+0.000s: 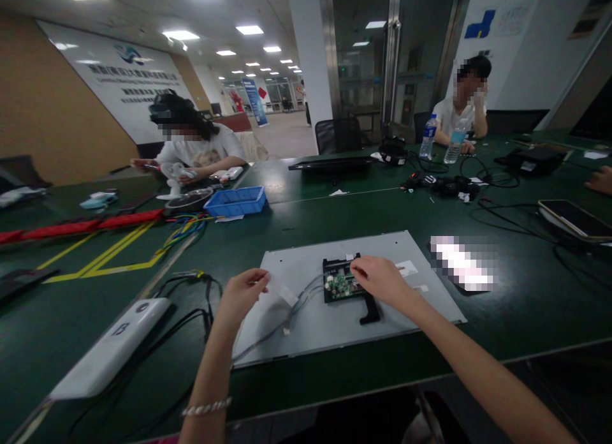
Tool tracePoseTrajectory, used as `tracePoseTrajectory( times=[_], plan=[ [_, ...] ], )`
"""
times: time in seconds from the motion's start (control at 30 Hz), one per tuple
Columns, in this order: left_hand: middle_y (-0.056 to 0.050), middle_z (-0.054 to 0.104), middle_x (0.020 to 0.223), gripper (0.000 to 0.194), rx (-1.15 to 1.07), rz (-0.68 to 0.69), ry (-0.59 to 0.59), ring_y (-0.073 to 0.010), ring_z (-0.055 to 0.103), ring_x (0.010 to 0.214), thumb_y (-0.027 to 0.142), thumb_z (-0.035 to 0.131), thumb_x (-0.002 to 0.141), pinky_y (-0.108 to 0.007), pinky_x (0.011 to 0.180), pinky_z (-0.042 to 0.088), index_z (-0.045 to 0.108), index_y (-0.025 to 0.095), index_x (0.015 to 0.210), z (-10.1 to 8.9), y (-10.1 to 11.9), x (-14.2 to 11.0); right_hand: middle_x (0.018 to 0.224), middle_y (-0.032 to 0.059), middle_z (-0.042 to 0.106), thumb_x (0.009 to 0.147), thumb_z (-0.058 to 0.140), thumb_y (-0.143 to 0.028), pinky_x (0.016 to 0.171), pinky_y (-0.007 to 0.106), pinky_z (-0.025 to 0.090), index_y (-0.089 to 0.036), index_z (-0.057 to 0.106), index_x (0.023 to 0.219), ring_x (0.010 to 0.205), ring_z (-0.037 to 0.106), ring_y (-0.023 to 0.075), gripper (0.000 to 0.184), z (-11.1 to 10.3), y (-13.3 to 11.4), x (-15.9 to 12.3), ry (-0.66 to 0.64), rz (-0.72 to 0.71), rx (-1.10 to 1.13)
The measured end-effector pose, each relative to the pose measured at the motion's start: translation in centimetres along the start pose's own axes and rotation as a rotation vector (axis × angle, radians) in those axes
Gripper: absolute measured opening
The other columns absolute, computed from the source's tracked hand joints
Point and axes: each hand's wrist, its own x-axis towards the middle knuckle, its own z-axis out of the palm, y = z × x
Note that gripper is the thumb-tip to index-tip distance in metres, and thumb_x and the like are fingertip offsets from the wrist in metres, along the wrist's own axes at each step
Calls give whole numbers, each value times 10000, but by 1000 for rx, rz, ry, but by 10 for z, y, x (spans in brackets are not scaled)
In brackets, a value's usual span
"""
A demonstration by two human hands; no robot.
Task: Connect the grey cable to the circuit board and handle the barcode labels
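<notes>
Right hand (pixel 380 278) reaching nearest the circuit board (pixel 338 286).
Board lying just left of its bunched fingertips; left hand (pixel 243 292) curling farther left; cannot tell what either is pinching.

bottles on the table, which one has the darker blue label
The left-hand bottle: its label is deep blue, while the right-hand bottle has a paler one.

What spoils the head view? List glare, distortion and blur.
Head view: rectangular white ceiling lights burn out; wide-angle stretch tilts the tan wall; the dark green tabletop looks dim; pixel blocks mask a bright rectangular device; components on the green circuit board look soft.
</notes>
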Motion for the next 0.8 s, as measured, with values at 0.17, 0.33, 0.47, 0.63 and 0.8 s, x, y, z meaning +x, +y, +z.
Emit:
tracePoseTrajectory(
  times=[0.17, 0.33, 0.47, 0.63, 0.8],
  plan=[
    [-17, 646, 700, 386, -140, 45, 52, -128, 558, 581, 491, 611, 637, -217, 528, 417, 661, 156, 822, -3, 26, -18, 933, 55, 632, 918, 406, -214, 771, 290, 446, -185, 609, 998, 859, 574, 163, 221, 5, -6, -3, 100, -93, 43],
    [-23, 668, 737, 320, 3, 94, -48, -153, 590, 616, 454, 564, 676, -253, 616, 446, 652, 166, 785, 23, 16, -19, 1156, 87, 590, 917, 418, -240, 920, 324, 431, -163, 550, 1166, 1065, 525, 181, 292, 8, -20, -6, 105, -307, 108],
    [-22, 671, 729, 272, 160, 97, -79, -172, 613, 646, 412, 498, 728, -256, 629, 438, 632, 179, 772, 38, 7, -22, 1268, 100, 540, 919, 426, -318, 1019, 356, 361, -143, 494, 1247, 1193, 452, 191, 378, 14, -35, -7, -15, -500, 73],
    [-24, 673, 865, 269, 324, 124, -42, -150, 626, 665, 334, 460, 781, -250, 679, 454, 612, 186, 946, 43, 9, -33, 1335, 122, 492, 921, 390, -429, 1103, 405, 217, -114, 444, 1295, 1275, 376, 207, 492, 22, -49, -11, -140, -604, -12],
    [-125, 542, 1225, 470, 591, 274, 221, -234, 585, 1024, 269, 466, 818, -338, 826, 461, 441, 159, 1274, 52, 27, -66, 1293, 124, 534, 917, 370, -475, 1116, 468, 126, -121, 446, 1289, 1304, 339, 223, 518, 29, -53, -15, -214, -650, -84]
  ],
)
